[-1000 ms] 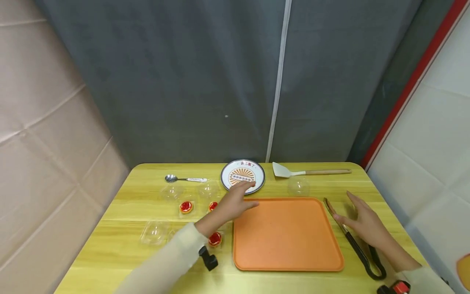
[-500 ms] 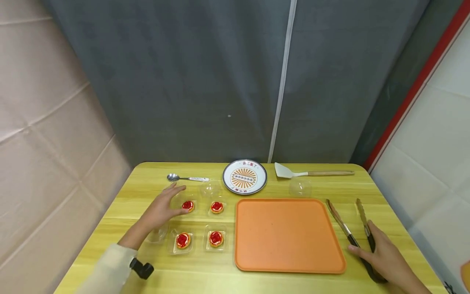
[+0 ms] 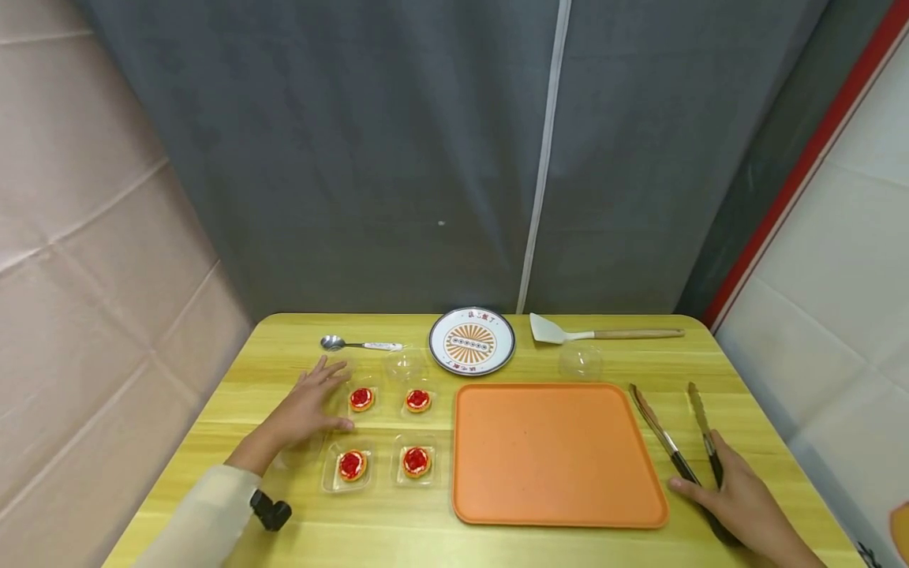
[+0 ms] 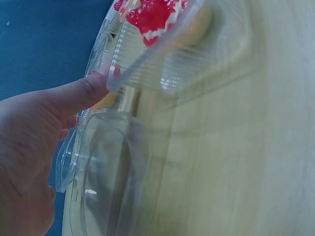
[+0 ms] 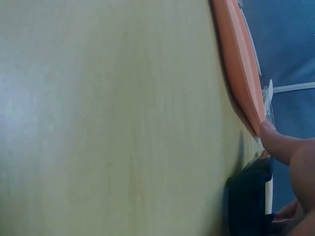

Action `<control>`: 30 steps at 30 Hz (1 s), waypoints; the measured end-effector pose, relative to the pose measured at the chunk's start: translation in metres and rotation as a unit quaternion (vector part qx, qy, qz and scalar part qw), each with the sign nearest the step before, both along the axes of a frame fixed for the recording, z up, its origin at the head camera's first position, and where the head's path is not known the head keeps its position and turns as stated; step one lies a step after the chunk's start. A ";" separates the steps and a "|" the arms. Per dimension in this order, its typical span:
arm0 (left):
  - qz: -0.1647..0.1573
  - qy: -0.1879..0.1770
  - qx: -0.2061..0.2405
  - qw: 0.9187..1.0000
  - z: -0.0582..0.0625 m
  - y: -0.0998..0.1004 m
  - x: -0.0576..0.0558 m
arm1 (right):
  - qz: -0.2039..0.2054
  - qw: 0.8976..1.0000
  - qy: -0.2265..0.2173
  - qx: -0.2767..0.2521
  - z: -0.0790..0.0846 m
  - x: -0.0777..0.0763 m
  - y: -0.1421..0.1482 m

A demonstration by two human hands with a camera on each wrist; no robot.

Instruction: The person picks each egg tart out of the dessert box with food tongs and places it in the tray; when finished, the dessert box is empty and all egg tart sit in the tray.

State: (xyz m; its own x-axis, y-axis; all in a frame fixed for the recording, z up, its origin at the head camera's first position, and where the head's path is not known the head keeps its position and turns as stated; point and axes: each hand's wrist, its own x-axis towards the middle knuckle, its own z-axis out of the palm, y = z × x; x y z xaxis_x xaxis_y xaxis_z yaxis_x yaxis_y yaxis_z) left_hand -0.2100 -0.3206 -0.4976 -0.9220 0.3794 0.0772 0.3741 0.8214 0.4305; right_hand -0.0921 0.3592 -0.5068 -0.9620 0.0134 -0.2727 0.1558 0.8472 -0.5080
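My left hand (image 3: 301, 410) reaches over the left side of the table with its fingers spread and holds nothing. In the left wrist view its thumb (image 4: 78, 96) is right at the corner of a clear plastic box (image 4: 236, 29) holding a red-topped tart (image 4: 165, 17). Several such tarts, the front left tart (image 3: 352, 465) among them, sit in open clear boxes. My right hand (image 3: 746, 501) is round the black handles of a pair of tongs (image 3: 667, 442), thumb on one arm and fingers on the other. The tongs' arms stand apart.
An orange tray (image 3: 561, 457) lies mid-table, between the tarts and the tongs. Along the back are a spoon (image 3: 358, 345), a patterned plate (image 3: 472, 341) and a white spatula (image 3: 604, 334) with a wooden handle. A clear lid (image 3: 581, 361) lies behind the tray.
My left hand has swung left from over the plate and tray to the tarts, then slightly nearer. My right hand has come down onto the tongs' handles, and the tongs' arms show wider apart.
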 end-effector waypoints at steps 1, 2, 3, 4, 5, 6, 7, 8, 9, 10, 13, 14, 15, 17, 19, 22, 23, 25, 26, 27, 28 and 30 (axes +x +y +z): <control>-0.001 -0.003 0.005 1.000 -0.001 0.000 -0.001 | 0.001 1.000 0.003 0.001 0.000 0.000 0.000; -0.001 -0.007 0.009 1.000 -0.002 0.000 -0.001 | 0.001 1.000 0.004 0.003 0.000 -0.001 0.000; -0.001 -0.012 0.013 1.000 -0.003 -0.001 -0.002 | 0.001 1.000 0.006 0.004 0.000 -0.001 0.000; 0.001 -0.017 0.016 1.000 -0.004 -0.001 -0.002 | 0.000 1.000 0.007 0.005 -0.001 -0.001 0.000; 0.002 -0.022 0.019 1.000 -0.004 -0.001 -0.002 | 0.000 1.000 0.009 0.006 -0.001 -0.001 0.000; 0.005 -0.028 0.022 0.999 -0.004 -0.001 -0.002 | 0.000 1.000 0.012 0.006 -0.001 -0.001 0.000; 0.006 -0.033 0.023 0.999 -0.004 -0.001 -0.002 | 0.000 1.000 0.014 0.006 -0.001 -0.001 0.000; 0.008 -0.037 0.023 0.999 -0.004 -0.002 -0.002 | 0.000 1.000 0.017 0.006 -0.001 -0.001 -0.001; 0.010 -0.039 0.023 0.999 -0.004 -0.002 -0.002 | 0.000 1.000 0.020 0.007 -0.002 -0.002 -0.001; 0.010 -0.042 0.024 0.999 -0.004 -0.002 -0.002 | 0.000 1.000 0.022 0.009 -0.002 -0.002 -0.001; 0.011 -0.048 0.030 0.998 -0.003 -0.002 -0.003 | 0.000 1.000 0.024 0.016 -0.002 -0.004 -0.002; 0.012 -0.051 0.031 0.998 -0.003 -0.002 -0.003 | 0.000 1.000 0.025 0.019 -0.003 -0.004 -0.002; 0.012 -0.054 0.033 0.998 -0.003 -0.002 -0.003 | -0.001 0.999 0.029 0.022 -0.003 -0.004 -0.002; 0.013 -0.056 0.036 0.998 -0.002 -0.001 -0.003 | -0.002 0.999 0.047 0.026 -0.003 -0.004 -0.001; 0.013 -0.058 0.036 0.998 -0.001 -0.001 -0.003 | -0.002 0.997 0.077 0.032 -0.003 -0.003 -0.001; 0.013 -0.054 0.034 0.998 0.000 0.000 -0.002 | 0.000 0.993 0.108 0.038 0.000 -0.002 0.003; 0.010 -0.050 0.031 0.998 0.001 0.000 -0.002 | 0.002 0.993 0.112 0.039 0.001 -0.002 0.004; 0.008 -0.043 0.029 0.999 0.002 0.001 0.000 | 0.003 0.993 0.107 0.040 0.003 -0.003 0.007; 0.008 -0.039 0.027 0.999 0.003 0.002 0.001 | 0.004 0.994 0.101 0.040 0.004 -0.004 0.009; 0.006 -0.033 0.024 0.999 0.003 0.003 0.002 | 0.004 0.995 0.095 0.040 0.006 -0.004 0.010; 0.005 -0.029 0.021 0.999 0.004 0.004 0.002 | 0.005 0.995 0.091 0.041 0.006 -0.005 0.011; 0.005 -0.017 0.012 1.000 0.005 0.005 0.004 | 0.005 0.995 0.088 0.042 0.008 -0.005 0.013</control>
